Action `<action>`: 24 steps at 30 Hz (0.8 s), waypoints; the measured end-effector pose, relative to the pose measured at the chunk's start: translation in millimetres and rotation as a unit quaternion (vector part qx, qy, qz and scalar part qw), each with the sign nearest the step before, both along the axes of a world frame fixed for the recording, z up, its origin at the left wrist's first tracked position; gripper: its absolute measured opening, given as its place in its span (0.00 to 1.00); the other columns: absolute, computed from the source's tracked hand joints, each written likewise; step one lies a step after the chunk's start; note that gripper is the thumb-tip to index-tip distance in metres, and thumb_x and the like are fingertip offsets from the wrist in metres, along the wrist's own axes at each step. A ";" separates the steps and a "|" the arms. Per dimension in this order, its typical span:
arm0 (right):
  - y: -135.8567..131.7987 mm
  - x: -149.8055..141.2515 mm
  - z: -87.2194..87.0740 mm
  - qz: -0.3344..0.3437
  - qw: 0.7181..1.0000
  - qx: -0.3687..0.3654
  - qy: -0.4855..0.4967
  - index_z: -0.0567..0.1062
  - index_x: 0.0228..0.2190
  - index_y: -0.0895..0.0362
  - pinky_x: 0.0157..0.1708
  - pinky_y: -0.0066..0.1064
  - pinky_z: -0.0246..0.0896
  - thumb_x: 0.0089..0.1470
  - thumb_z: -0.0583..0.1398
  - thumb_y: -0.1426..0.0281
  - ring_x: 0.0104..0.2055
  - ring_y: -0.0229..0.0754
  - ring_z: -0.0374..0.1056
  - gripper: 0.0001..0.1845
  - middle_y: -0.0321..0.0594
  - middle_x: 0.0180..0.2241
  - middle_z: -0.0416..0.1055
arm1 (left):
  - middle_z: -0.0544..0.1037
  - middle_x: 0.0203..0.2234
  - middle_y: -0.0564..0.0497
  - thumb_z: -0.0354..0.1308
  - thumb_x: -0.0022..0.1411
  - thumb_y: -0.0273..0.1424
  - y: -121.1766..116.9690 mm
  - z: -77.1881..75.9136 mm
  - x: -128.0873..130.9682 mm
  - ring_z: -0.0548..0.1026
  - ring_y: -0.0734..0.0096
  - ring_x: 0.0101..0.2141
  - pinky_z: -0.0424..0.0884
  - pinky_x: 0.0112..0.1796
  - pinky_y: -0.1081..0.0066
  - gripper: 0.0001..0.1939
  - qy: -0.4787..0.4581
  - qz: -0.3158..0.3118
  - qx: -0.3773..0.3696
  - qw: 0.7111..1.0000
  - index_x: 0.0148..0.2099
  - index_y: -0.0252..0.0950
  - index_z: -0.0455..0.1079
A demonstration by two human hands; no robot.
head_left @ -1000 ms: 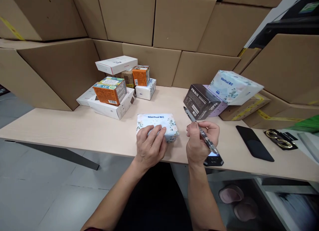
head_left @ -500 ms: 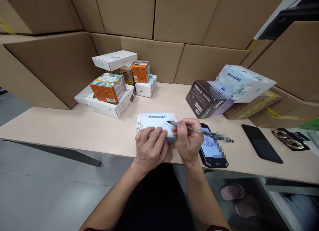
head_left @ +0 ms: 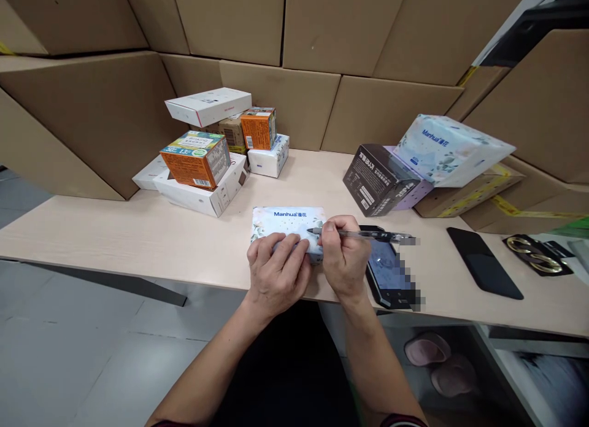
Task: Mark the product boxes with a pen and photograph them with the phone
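- Tissue pack [head_left: 291, 223]: a pale blue and white block, "Manhua" in dark blue near its far edge, leaf prints at the sides, lying flat near the front edge of the tabletop [head_left: 193, 252], its near part covered by the left hand [head_left: 279, 270]
- Pen [head_left: 380, 235]: slim, see-through barrel, grey tip pointing left over the pack's top, gripped by the right hand [head_left: 345, 255]; contact unclear

One pen [head_left: 361, 235], three tissue packs [head_left: 291, 221] [head_left: 451, 150] [head_left: 269, 158] (and two orange boxes [head_left: 196, 163] [head_left: 258, 130]).
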State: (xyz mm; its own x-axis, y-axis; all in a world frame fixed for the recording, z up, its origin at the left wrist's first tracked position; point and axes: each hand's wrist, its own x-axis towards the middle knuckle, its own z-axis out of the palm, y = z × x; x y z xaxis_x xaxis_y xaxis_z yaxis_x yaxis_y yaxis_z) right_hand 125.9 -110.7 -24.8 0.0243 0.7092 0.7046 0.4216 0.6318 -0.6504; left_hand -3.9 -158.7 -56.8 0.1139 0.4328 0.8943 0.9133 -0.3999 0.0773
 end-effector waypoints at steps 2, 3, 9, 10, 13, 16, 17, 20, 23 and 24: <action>-0.2 0.1 1.2 0.001 1.000 -0.002 -0.016 0.68 0.29 0.53 0.28 0.28 0.63 0.65 0.53 0.67 0.24 0.35 0.67 0.12 0.31 0.24 0.71 | 0.83 0.43 0.47 0.62 0.61 0.26 0.0 -0.7 0.0 0.75 0.56 0.45 0.62 0.50 0.56 0.17 -0.003 -0.002 -0.003 1.000 0.52 0.39 0.76; -0.3 0.0 1.7 0.000 1.000 -0.002 -0.021 0.68 0.29 0.53 0.28 0.28 0.64 0.65 0.53 0.66 0.23 0.35 0.67 0.12 0.31 0.24 0.71 | 0.83 0.43 0.47 0.62 0.61 0.26 0.0 -1.0 0.0 0.75 0.56 0.45 0.62 0.50 0.56 0.17 -0.005 -0.002 -0.004 1.000 0.53 0.39 0.76; 0.2 -0.6 2.9 0.001 0.999 0.003 -0.037 0.68 0.29 0.52 0.27 0.27 0.62 0.65 0.53 0.66 0.23 0.35 0.67 0.11 0.31 0.24 0.71 | 0.83 0.43 0.47 0.62 0.60 0.26 0.1 -1.0 0.1 0.74 0.56 0.45 0.62 0.50 0.56 0.16 -0.003 -0.001 0.000 1.000 0.52 0.39 0.76; 0.5 -0.7 3.1 0.003 0.999 0.006 -0.043 0.67 0.29 0.52 0.27 0.27 0.62 0.65 0.53 0.66 0.23 0.35 0.67 0.11 0.31 0.23 0.71 | 0.83 0.43 0.47 0.62 0.60 0.26 0.2 -0.9 0.1 0.74 0.56 0.45 0.63 0.49 0.56 0.16 -0.002 0.000 0.000 1.000 0.51 0.38 0.76; 1.0 -0.7 4.3 0.006 0.998 0.015 -0.057 0.67 0.29 0.52 0.27 0.27 0.61 0.65 0.52 0.67 0.23 0.35 0.67 0.11 0.31 0.23 0.71 | 0.83 0.43 0.47 0.63 0.60 0.26 0.0 -0.5 0.0 0.74 0.56 0.44 0.63 0.49 0.56 0.14 0.001 0.003 -0.001 1.000 0.50 0.38 0.76; 1.0 -0.3 4.9 0.004 0.998 0.023 -0.059 0.67 0.29 0.53 0.27 0.26 0.60 0.65 0.53 0.68 0.23 0.34 0.67 0.11 0.31 0.23 0.71 | 0.84 0.42 0.47 0.64 0.60 0.26 -0.4 -0.2 -0.1 0.74 0.55 0.44 0.62 0.49 0.56 0.14 0.003 0.002 0.000 1.000 0.49 0.36 0.76; 0.8 -0.2 4.9 0.002 0.998 0.023 -0.059 0.67 0.29 0.53 0.26 0.26 0.60 0.65 0.53 0.68 0.23 0.34 0.67 0.11 0.31 0.22 0.71 | 0.84 0.42 0.47 0.64 0.59 0.26 -0.6 -0.1 -0.1 0.74 0.55 0.44 0.62 0.49 0.56 0.15 0.004 0.002 -0.001 1.000 0.50 0.36 0.76; 0.5 -0.4 3.9 -0.005 0.998 0.019 -0.057 0.67 0.29 0.53 0.26 0.26 0.60 0.65 0.53 0.68 0.22 0.34 0.67 0.11 0.30 0.22 0.71 | 0.84 0.42 0.48 0.63 0.60 0.26 -0.9 0.2 0.1 0.74 0.56 0.44 0.62 0.49 0.56 0.15 0.002 0.003 -0.001 1.000 0.50 0.37 0.76; 0.7 -1.1 3.3 -0.009 0.998 0.023 -0.055 0.67 0.29 0.53 0.27 0.26 0.61 0.65 0.53 0.68 0.23 0.34 0.67 0.11 0.31 0.23 0.71 | 0.83 0.43 0.48 0.63 0.60 0.26 -1.1 0.3 0.2 0.75 0.56 0.44 0.62 0.49 0.57 0.14 -0.001 0.004 0.000 1.000 0.49 0.38 0.76; 0.8 -1.3 3.4 -0.007 0.998 0.024 -0.055 0.67 0.29 0.53 0.27 0.26 0.61 0.65 0.53 0.68 0.24 0.34 0.68 0.11 0.31 0.23 0.71 | 0.83 0.43 0.48 0.63 0.60 0.26 -1.2 0.2 0.2 0.75 0.56 0.44 0.62 0.50 0.57 0.14 -0.001 0.004 -0.001 1.000 0.49 0.38 0.76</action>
